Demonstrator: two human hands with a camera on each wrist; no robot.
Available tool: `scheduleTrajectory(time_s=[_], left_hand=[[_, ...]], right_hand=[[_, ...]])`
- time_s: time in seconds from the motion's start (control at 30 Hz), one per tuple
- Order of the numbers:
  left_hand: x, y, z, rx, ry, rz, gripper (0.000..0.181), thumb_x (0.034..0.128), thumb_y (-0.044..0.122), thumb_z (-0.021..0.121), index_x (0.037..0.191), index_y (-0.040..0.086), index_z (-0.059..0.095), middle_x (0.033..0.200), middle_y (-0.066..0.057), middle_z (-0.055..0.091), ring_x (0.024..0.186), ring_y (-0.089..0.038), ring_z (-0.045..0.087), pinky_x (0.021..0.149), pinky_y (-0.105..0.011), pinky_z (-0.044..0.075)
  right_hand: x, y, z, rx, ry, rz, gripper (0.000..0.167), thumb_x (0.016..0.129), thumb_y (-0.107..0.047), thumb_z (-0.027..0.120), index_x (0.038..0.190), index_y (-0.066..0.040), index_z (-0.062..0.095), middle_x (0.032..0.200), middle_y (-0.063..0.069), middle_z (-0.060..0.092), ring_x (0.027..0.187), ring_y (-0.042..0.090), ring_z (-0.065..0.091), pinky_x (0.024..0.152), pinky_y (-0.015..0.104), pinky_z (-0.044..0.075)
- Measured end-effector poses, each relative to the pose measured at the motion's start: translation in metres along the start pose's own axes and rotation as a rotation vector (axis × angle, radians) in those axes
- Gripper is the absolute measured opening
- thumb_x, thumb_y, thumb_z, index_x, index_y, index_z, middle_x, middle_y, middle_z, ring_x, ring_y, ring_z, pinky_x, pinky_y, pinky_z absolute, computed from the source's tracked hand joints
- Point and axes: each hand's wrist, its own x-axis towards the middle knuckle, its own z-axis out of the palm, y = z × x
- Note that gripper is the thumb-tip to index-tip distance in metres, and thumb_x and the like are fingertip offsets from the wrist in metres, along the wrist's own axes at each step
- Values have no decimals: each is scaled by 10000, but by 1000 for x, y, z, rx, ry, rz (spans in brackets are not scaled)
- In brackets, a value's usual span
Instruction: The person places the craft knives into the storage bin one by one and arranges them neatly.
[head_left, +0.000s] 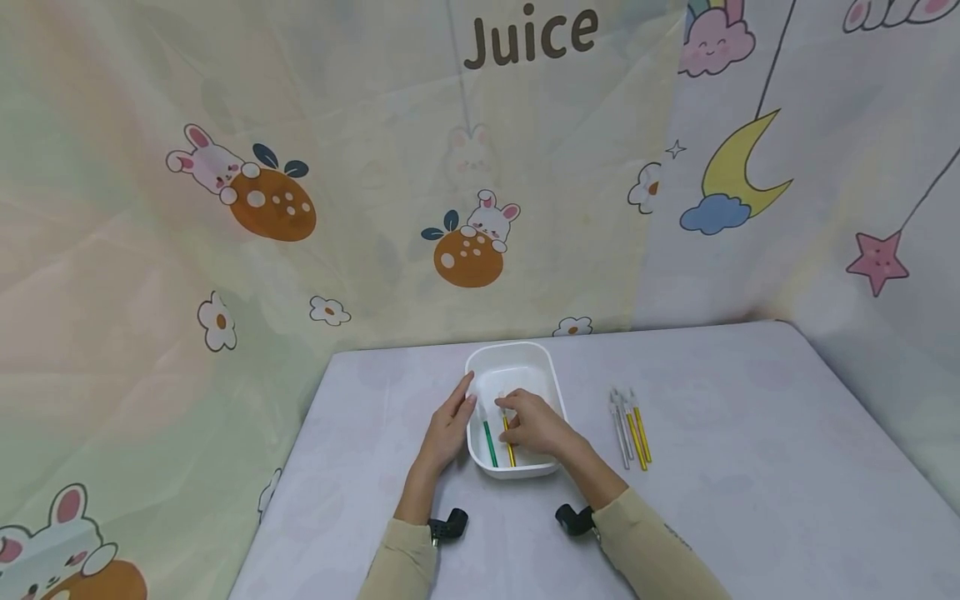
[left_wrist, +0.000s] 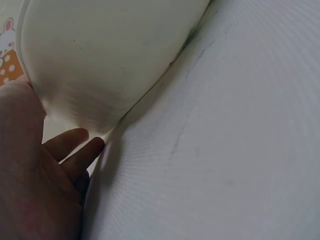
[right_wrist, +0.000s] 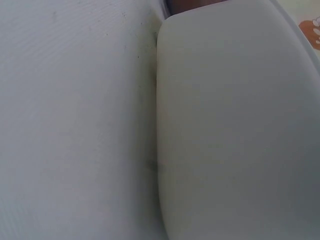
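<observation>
A white rectangular plastic tray [head_left: 517, 472] stands on the table. My left hand [head_left: 444, 429] holds its left wall, thumb at the rim; in the left wrist view the fingers [left_wrist: 82, 157] lie against the outside, low by the tabletop. My right hand [head_left: 536, 423] reaches over the right wall and pinches a slim gold pen-like stick [head_left: 512, 454], whose lower end points toward me inside the tray. Left of it in the tray lies a similar green stick [head_left: 491, 443]. The right wrist view shows only the tray's outer wall [right_wrist: 235, 120], not the fingers.
Several slim sticks with pale tips lie side by side right of the tray, silver ones [head_left: 622, 433] and gold ones [head_left: 641, 429]. The table [head_left: 750, 467] has a pale cloth and meets a printed curtain [head_left: 375, 250] at the back. A black wrist camera [head_left: 450, 525] sits on each wrist.
</observation>
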Motion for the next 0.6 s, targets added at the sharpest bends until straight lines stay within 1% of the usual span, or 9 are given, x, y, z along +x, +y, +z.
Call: scheduleTrajectory(time_s=[0.13, 0.27, 0.6], left_hand=[[0, -1, 0, 1, -1, 2, 478, 1102, 450, 469, 1571, 488, 387, 1666, 134, 357, 1566, -202, 333, 1272, -529, 297], [1, 0, 0, 3, -4, -3, 488, 1100, 458, 470, 1582, 461, 390, 1667, 135, 356, 1568, -195, 329, 1272, -525, 298], [1, 0, 0, 5, -4, -5, 486, 1101, 449, 471, 1580, 469, 387, 1667, 134, 356, 1569, -189, 327, 1272, -523, 300]], right_hand=[[0, 1, 1, -3, -18, -7, 620, 856, -51, 846, 1428, -2, 611, 1333, 161, 623, 828, 117, 668, 712, 255, 616], [1, 1, 1, -9, -29, -7, 622, 852, -48, 848, 1425, 2, 612, 1335, 166, 623, 827, 118, 665, 720, 258, 619], [2, 2, 3, -36, -41, 4, 628, 845, -54, 857, 1423, -7, 617, 1330, 150, 628, 825, 123, 655, 719, 254, 617]])
